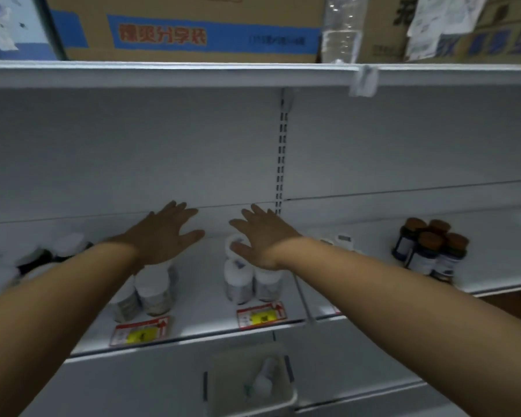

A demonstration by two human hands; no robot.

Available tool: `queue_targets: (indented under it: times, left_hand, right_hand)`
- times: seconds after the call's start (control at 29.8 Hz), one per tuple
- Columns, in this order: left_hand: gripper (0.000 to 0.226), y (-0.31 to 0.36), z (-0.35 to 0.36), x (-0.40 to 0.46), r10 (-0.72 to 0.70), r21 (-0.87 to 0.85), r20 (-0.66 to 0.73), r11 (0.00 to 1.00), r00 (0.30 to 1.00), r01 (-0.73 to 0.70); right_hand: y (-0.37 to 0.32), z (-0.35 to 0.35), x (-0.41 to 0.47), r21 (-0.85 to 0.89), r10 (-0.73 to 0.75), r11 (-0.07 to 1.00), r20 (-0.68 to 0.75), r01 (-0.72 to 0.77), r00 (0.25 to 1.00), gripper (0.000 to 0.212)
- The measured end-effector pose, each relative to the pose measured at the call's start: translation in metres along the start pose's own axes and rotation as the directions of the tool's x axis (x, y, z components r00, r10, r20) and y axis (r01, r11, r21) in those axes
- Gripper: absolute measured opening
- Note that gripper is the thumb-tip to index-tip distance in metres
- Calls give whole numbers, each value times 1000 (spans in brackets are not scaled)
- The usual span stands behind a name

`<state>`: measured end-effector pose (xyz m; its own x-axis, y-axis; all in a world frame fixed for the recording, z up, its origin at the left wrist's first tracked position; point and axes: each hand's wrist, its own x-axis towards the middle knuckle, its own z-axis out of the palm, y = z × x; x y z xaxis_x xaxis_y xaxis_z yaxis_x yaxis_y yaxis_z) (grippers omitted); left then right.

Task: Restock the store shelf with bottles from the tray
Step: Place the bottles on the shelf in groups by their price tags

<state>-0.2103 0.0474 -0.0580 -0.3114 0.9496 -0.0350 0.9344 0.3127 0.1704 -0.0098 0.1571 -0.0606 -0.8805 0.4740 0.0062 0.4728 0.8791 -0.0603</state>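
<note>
Shelf (211, 302), white, middle tier: partly stocked, wide bare stretch between the groups.

My left hand (166, 233): empty, fingers spread flat, palm down, hovering above the left group of white-capped bottles (152, 291). Whether the palm touches a cap I cannot tell.

My right hand (262, 236): empty, fingers spread, palm down over the middle group of white bottles (238, 281); the heel of it looks to be on or just above the rear caps.

Brown-capped bottles (430, 251): cluster well off to the right, untouched.

Dark jars (42, 257): far left, blurred, partly behind my left forearm.

Price tags (260, 316): red and yellow, on the front lip below each white group.

Tray (217, 383): pale bin on the tier below, near the front edge; at least one white bottle (265, 377) lies on its side inside (the contents are blurred, so I can't count them).

Cardboard box (193, 28): top tier, blue band with red print.

Judgement: stocking unfinished, tray not yet emptied.

Risks:
- Both forearms cross low over the front rows; a careless draw-back could sweep bottles off the lip.
- Pressing down on the tall, narrow bottles may topple them like dominoes.
- The tray sits out of my direct sight while I look up (a blind reach could knock it off its tier).
</note>
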Motion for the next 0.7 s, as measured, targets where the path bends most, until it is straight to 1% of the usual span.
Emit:
queue_targets:
  times: [0.1, 0.13, 0.17, 0.2, 0.23, 0.27, 0.3, 0.34, 0.37, 0.4, 0.44, 0.47, 0.5, 0.54, 0.57, 0.6, 0.64, 0.7]
  left_hand:
    - [65, 42, 6, -14, -20, 32, -7, 999, 1000, 21]
    - [63, 54, 9, -19, -33, 30, -32, 999, 999, 34]
    - [58, 66, 12, -25, -21, 23, -98, 999, 995, 23]
    - [53, 78, 16, -32, 26, 19, -212, 1000, 977, -23]
    - [50, 90, 21, -41, 88, 20, -333, 996, 939, -87]
    - [46, 101, 28, -53, 151, 15, -392, 987, 907, -158]
    - [43, 110, 39, -65, 219, 17, -404, 973, 888, -232]
    - [42, 117, 53, -77, 277, 31, -372, 958, 886, -286]
    - [40, 122, 69, -88, 323, 50, -306, 945, 895, -324]
    - [37, 124, 88, -99, 356, 59, -236, 934, 904, -353]
    - [37, 123, 107, -107, 361, 40, -165, 932, 918, -360]
    - [38, 120, 125, -113, 332, -7, -83, 943, 940, -333]
    - [40, 114, 143, -116, 282, -69, -29, 956, 959, -284]
    - [42, 107, 162, -117, 222, -134, 12, 967, 975, -218]
    - [44, 99, 179, -116, 169, -184, 32, 970, 985, -160]
    - [47, 93, 195, -115, 129, -198, 17, 972, 991, -123]
    - [52, 88, 210, -116, 101, -193, 17, 977, 995, -95]
    - [67, 71, 241, -115, 73, -98, 100, 993, 992, -64]
  right_hand:
    - [15, -2, -33, 41, -56, 998, -25, 57, 998, 63]
    - [18, -4, -44, 62, -84, 994, -48, 87, 995, 63]
    - [21, -6, -55, 62, -119, 990, -76, 124, 990, 63]
    - [22, -7, -66, 18, -166, 985, -115, 169, 979, 62]
    - [22, -4, -78, -53, -231, 973, -166, 225, 959, 61]
    - [21, 0, -91, -114, -311, 949, -206, 293, 928, 58]
    - [18, 6, -105, -130, -396, 918, -227, 375, 890, 52]
    - [14, 15, -119, -114, -481, 876, -244, 468, 842, 42]
    - [12, 26, -133, -88, -557, 826, -278, 557, 782, 30]
    - [10, 41, -146, -64, -601, 786, -316, 615, 734, 23]
    - [9, 57, -157, -36, -622, 760, -330, 649, 710, 19]
    - [8, 74, -165, -9, -631, 748, -319, 664, 707, 16]
    - [9, 91, -169, 23, -627, 752, -283, 659, 726, 14]
    - [10, 108, -172, 66, -609, 769, -223, 635, 761, 15]
    - [13, 126, -171, 117, -579, 795, -146, 595, 802, 16]
    - [18, 143, -169, 165, -536, 826, -66, 539, 841, 19]
    - [24, 161, -165, 214, -479, 859, 16, 464, 878, 22]
    - [33, 203, -159, 323, -312, 911, 132, 257, 941, 31]
